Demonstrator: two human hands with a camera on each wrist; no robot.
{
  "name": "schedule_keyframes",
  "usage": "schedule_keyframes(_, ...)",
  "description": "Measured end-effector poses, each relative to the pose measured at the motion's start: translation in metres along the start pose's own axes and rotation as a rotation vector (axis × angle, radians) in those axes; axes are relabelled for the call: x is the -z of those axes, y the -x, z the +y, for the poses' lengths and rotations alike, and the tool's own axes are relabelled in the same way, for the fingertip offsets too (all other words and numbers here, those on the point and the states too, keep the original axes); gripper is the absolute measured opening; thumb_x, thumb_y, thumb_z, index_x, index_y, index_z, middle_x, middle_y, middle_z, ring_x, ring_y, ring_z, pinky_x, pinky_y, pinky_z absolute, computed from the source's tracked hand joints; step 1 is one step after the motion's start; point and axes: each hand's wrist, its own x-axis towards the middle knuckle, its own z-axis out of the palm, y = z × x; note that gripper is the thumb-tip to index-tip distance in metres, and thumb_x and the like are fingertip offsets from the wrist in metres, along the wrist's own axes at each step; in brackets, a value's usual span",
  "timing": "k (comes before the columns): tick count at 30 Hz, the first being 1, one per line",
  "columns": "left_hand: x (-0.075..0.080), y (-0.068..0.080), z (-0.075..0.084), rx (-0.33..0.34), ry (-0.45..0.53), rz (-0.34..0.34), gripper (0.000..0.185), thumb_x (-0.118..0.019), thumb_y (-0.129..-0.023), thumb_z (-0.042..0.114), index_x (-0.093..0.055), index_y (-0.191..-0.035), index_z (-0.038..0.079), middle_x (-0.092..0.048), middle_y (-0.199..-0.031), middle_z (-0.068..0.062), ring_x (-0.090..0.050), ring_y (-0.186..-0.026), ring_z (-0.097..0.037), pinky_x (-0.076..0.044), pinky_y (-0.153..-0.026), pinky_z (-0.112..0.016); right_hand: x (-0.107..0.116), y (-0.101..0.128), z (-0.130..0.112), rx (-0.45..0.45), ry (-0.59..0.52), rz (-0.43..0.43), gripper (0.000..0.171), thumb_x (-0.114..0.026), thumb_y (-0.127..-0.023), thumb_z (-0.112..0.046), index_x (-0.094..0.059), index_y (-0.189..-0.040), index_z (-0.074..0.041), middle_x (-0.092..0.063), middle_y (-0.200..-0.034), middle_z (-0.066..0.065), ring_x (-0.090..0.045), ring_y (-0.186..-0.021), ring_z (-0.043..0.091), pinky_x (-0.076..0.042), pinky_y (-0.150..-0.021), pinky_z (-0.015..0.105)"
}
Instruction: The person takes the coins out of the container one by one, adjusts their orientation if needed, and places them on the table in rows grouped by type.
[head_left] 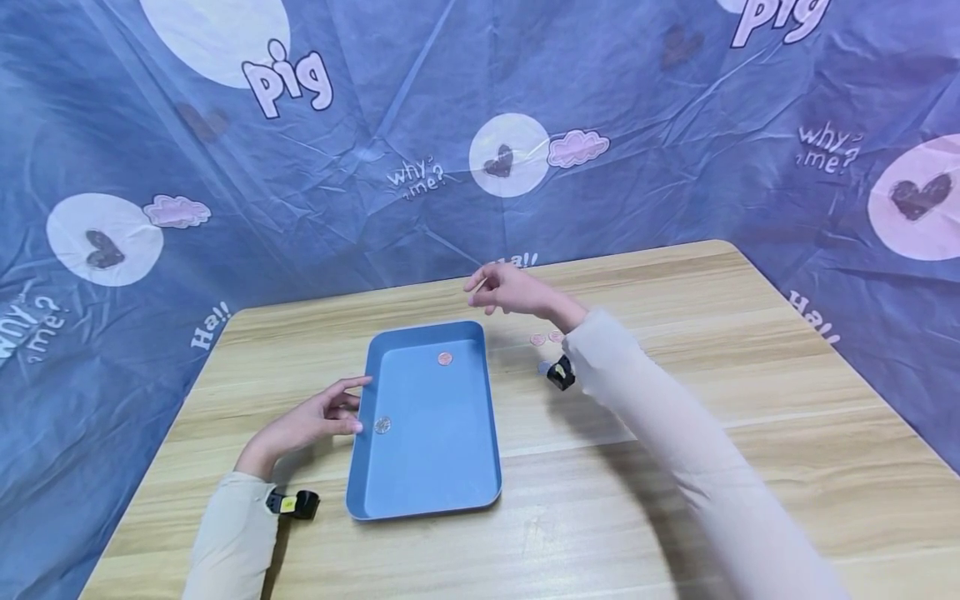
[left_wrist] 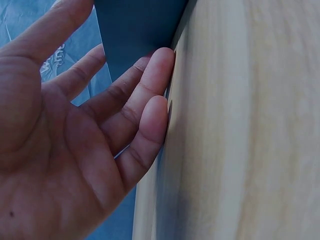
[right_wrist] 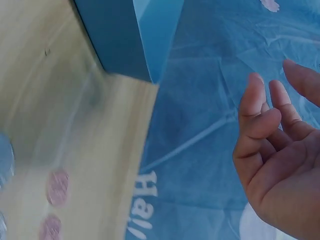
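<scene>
With the left hand steadying the blue tray, its fingers straight, the empty, loosely spread right hand should drop onto the pink coins at frame centre

Showing pale wood grain, smooth and matt: the table. Looking like matt blue plastic, smooth-walled: the tray. Glinting dully like metal: a silvery coin and a coppery coin lying inside it. Appearing as thin creased cloth or plastic sheeting with a faint sheen: the printed blue backdrop. Looking soft, matt and woven: the cream sleeves.
</scene>
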Motion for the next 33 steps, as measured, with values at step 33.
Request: schedule_keyframes(33,0.001,-0.001,-0.002,-0.039,0.032,-0.013,0.074,-0.065,-0.093,0.021,-0.022,-0.153,0.01,-0.047,-0.136,-0.027,-0.048,-0.124,-0.036,-0.047,-0.092,-0.021,-0.074,-0.036,0.02,-0.112,0.032,-0.117,0.026,-0.064,-0.09,-0.01,-0.058,-0.113,0.001,-0.067,-0.085,0.012,-0.057,-0.069,0.018,-0.041,-0.055,0.021)
